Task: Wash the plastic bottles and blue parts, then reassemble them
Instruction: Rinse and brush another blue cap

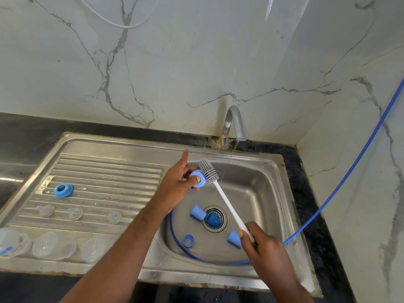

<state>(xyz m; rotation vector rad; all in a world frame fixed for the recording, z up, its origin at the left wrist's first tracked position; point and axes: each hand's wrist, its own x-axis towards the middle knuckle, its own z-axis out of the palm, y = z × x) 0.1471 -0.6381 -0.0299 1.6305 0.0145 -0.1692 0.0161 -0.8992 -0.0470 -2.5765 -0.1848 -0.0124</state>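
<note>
While the left hand (175, 184) pinches a blue cap (197, 179), the right hand (265, 248) grips the bottle brush (227, 204) angled just right of it.

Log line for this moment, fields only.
left hand: holds blue ring | right hand: grips brush, head at ring | tap: running | stage: scrubbing

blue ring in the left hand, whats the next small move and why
Probably angle the brush so its bristles enter the hole of the blue ring, then twist. The left hand pinches the ring right beside the bristles, which sit outside the hole. The right hand grips the white handle low down, so a small tilt should do it.
</note>
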